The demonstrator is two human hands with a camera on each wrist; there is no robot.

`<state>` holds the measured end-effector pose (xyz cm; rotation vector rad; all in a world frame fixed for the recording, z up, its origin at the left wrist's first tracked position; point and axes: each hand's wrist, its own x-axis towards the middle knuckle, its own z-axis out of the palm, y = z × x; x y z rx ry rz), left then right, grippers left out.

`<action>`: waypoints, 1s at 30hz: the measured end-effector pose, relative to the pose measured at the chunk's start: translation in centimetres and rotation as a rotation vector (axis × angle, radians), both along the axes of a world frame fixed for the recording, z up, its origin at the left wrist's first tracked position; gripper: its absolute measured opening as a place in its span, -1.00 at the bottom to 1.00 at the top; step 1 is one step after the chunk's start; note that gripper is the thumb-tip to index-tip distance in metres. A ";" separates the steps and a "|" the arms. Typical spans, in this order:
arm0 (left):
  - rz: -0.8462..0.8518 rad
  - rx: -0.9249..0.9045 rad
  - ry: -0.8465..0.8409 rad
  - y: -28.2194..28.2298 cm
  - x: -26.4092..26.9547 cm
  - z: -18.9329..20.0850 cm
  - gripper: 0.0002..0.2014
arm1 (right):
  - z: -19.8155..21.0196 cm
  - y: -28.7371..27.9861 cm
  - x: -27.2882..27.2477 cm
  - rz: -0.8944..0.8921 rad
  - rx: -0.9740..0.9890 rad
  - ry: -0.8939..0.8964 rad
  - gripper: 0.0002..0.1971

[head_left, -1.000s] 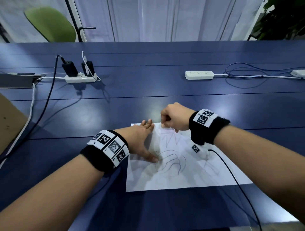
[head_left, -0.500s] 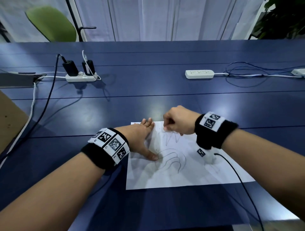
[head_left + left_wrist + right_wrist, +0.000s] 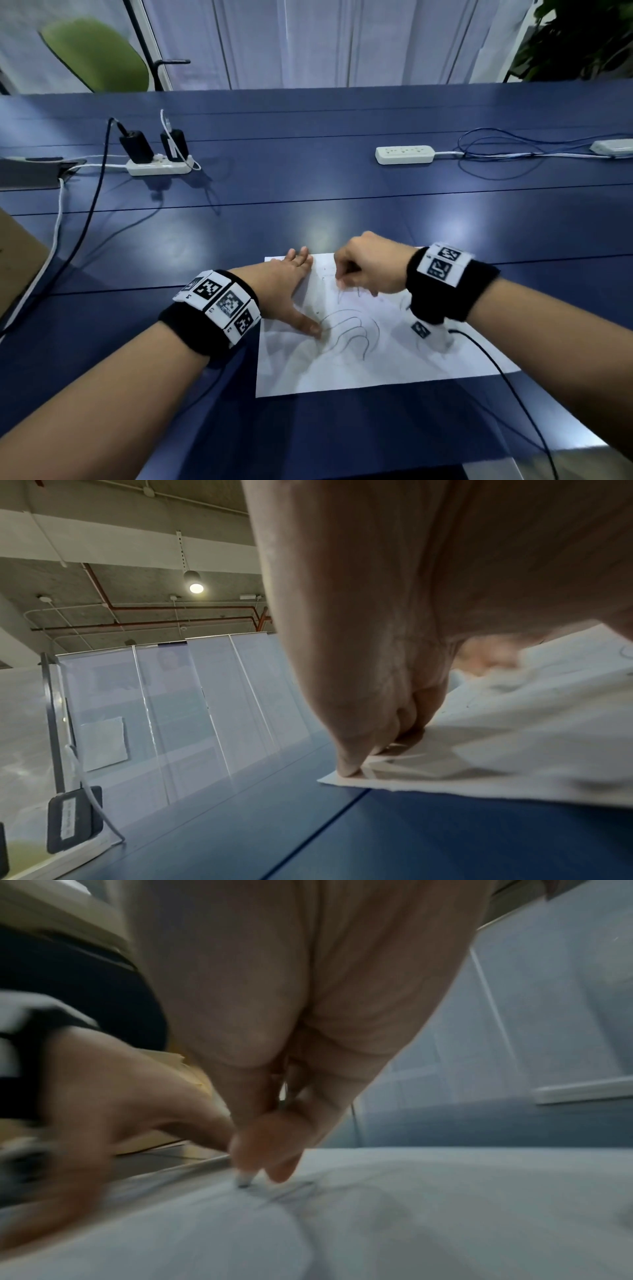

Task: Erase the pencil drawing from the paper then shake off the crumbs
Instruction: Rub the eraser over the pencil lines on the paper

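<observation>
We see a white sheet of paper [image 3: 394,356] lying flat on the dark blue counter [image 3: 308,212], near the front edge and a little right of centre. A pencil drawing [image 3: 352,329] of looping curved lines sits in the middle of the sheet, with fainter zigzag strokes just beyond it toward the far edge.

Our left hand [image 3: 291,291] lies flat on the left part of the paper, fingers straight and together, reaching toward the far left corner, thumb spread out to the edge of the curved lines. The left wrist view shows its fingertips [image 3: 352,767] pressing that corner down.

Our right hand [image 3: 370,267] is curled over the far part of the sheet. In the right wrist view its fingers pinch a small eraser [image 3: 244,1180], tip touching the paper on the pencil strokes; that view is blurred.
</observation>
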<state>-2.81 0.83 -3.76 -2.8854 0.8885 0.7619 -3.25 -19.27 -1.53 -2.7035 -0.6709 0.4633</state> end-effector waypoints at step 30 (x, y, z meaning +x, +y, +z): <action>0.014 0.004 -0.006 -0.1 -0.3 0.2 0.34 | 0.1 0.5 -0.3 0.062 -0.072 0.002 -0.89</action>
